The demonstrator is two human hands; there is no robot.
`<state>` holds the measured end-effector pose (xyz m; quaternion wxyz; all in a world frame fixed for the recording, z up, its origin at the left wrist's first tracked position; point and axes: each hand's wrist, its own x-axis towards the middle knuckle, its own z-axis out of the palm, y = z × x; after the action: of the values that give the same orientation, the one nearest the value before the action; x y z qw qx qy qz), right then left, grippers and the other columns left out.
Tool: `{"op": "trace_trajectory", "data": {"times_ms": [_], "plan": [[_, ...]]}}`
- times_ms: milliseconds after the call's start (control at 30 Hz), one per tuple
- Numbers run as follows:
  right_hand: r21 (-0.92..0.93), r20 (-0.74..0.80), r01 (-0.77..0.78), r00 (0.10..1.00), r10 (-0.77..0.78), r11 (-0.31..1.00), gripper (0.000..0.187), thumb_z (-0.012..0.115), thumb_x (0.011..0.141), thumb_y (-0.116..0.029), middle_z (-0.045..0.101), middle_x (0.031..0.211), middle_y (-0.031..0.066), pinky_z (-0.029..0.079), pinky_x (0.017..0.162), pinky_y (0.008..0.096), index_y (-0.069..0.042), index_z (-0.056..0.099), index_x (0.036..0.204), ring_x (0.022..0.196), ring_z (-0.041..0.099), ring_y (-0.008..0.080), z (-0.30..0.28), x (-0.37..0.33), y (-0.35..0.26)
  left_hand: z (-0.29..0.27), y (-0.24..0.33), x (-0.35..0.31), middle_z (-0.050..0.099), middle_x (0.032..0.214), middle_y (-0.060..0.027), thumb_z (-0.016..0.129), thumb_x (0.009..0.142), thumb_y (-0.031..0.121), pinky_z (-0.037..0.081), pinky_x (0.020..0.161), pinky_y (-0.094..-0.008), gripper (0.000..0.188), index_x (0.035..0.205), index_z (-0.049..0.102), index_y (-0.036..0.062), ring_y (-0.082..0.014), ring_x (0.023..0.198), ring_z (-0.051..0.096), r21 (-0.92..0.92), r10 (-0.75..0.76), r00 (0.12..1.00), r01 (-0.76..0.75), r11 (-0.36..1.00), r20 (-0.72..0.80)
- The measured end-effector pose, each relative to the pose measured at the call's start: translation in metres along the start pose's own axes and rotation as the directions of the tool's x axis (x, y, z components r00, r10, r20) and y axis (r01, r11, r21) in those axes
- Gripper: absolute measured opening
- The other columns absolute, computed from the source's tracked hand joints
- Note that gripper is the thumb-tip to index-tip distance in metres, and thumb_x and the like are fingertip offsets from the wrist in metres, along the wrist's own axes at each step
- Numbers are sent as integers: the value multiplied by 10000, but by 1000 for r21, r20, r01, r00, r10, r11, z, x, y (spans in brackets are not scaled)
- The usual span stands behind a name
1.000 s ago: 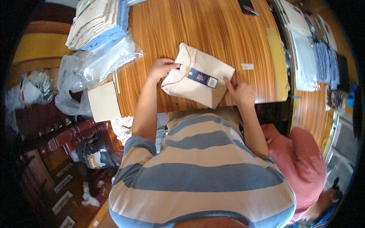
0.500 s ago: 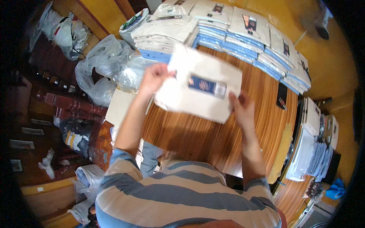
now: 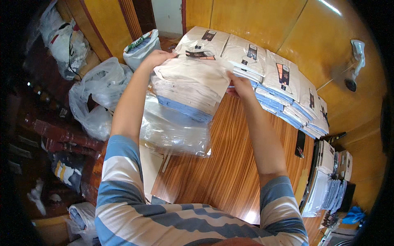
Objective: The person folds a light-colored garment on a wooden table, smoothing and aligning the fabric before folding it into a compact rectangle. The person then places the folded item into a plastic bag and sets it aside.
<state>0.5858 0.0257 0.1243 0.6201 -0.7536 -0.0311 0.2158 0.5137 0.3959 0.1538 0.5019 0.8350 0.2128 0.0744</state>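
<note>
A folded white garment with a dark label lies level on top of a stack of folded white and blue garments. My left hand grips its far left corner, the fingertips partly hidden. At the right edge, my right hand pinches the garment between thumb and fingers. Clear plastic bags lie on the wood-grain table, just in front of the stack.
Several stacks of folded, labelled garments line the table's far edge. A dark flat object rests near the right edge. Crumpled plastic bags and a white sack stand on the left. A fan-like fixture is on the yellow wall.
Both hands have carried the white garment away from me and to the left, from above the table onto the stack. The view has shifted, showing more of the wall.
</note>
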Motion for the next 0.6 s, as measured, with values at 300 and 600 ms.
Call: {"op": "trace_trajectory", "data": {"times_ms": [300, 600], "plan": [[-170, 72, 254, 967, -245, 952, 282, 638, 1063, -319, 559, 732, -29, 407, 570, 241, -64, 668, 945, 633, 487, 69, -28, -223, 275, 52, -131, -297, 723, 1010, -7, 674, 1013, 208, 505, 792, -260, 200, 1144, 709, 60, -95, 878, 610, -243, 42, 688, -313, 918, -725], [-446, 863, -236, 144, 485, 864, 174, 607, 1056, -186, 668, 904, -3, 467, 703, 247, -41, 704, 1047, 775, 567, 92, 41, -430, 346, 235, -168, -766, 762, 966, -109, 692, 998, 212, 560, 705, -329, 237, 1157, 716, 38, -193, 769, 700, -218, -513, 834, 473, 854, -201]]}}
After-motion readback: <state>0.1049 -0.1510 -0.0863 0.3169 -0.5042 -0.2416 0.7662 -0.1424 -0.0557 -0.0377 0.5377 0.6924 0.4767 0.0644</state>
